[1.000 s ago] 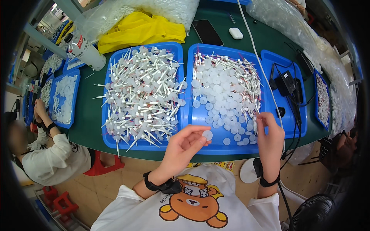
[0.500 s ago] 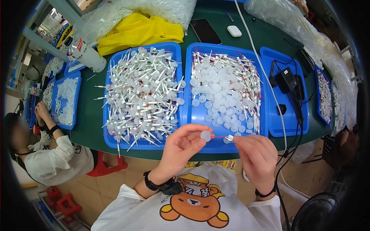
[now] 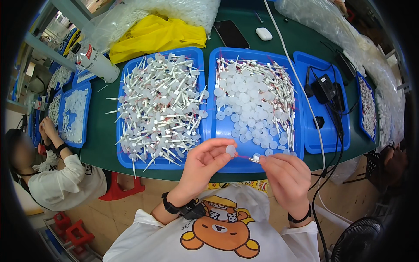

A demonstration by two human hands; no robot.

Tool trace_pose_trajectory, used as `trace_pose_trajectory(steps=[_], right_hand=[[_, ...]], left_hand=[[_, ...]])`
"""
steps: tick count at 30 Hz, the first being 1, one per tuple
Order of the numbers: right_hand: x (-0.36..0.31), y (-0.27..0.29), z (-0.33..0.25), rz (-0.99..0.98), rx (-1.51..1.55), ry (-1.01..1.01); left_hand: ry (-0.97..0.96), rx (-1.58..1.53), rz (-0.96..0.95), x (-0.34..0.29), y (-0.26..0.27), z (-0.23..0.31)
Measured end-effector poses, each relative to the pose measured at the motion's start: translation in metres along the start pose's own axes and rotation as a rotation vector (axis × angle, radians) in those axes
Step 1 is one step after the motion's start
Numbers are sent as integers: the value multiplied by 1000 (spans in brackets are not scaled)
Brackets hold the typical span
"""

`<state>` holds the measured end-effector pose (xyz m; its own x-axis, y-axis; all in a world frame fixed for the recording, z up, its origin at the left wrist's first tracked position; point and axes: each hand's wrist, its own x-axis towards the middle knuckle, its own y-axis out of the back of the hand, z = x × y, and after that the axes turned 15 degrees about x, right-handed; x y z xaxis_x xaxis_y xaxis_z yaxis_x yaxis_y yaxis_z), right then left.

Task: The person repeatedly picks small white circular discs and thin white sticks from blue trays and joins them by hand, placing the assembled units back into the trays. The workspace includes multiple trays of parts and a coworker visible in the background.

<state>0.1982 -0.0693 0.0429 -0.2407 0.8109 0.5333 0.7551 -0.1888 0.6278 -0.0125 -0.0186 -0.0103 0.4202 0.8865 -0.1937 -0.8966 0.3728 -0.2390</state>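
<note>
My left hand (image 3: 201,166) is closed, pinching a small translucent round disc (image 3: 231,150) at its fingertips. My right hand (image 3: 287,178) grips a small white piece with a metallic-looking end (image 3: 255,158) between thumb and fingers. A thin red strand runs from the disc to this piece. Both hands are over the near edge of a blue tray (image 3: 220,131) that holds loose discs (image 3: 244,100) and a pile of thin white sticks with red strands (image 3: 281,89). Left of it, another blue tray (image 3: 201,131) is heaped with white stick parts fitted with discs (image 3: 161,105).
A white cable (image 3: 305,83) crosses the table beside the right tray. Farther right, a blue tray (image 3: 312,142) holds black adapters (image 3: 324,89). A phone (image 3: 231,34), white case (image 3: 263,34), yellow bag (image 3: 159,39) and bottle (image 3: 97,63) lie behind. At left sits another person (image 3: 65,174).
My right hand has shifted slightly left, bringing the white piece nearer the disc and tilting it. The disc in my left hand has moved slightly left and up.
</note>
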Motion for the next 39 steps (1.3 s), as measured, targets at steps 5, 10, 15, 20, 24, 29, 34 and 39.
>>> trace_pose_trajectory(steps=[5, 10, 15, 20, 24, 29, 34, 39], right_hand=[[-1, -2, 2, 31, 41, -11], [-2, -3, 4, 15, 44, -14], [-4, -2, 4, -28, 36, -30], [-1, 2, 2, -70, -24, -9], [1, 4, 2, -60, -87, 28], [0, 2, 3, -8, -145, 38], [-4, 2, 4, -37, -92, 45], [-5, 4, 3, -77, -83, 92]], left_hand=[[0, -29, -30, -1, 0, -2], [-15, -66, -34, -1, 1, -4], [-12, -60, -31, -2, 1, -5], [-83, 15, -55, -2, 1, -8], [-183, 155, -77, 0, 4, -11], [-200, 100, -105, -1, 4, -8], [-120, 25, -99, -3, 3, -9], [0, 27, -54, -4, 2, -5]])
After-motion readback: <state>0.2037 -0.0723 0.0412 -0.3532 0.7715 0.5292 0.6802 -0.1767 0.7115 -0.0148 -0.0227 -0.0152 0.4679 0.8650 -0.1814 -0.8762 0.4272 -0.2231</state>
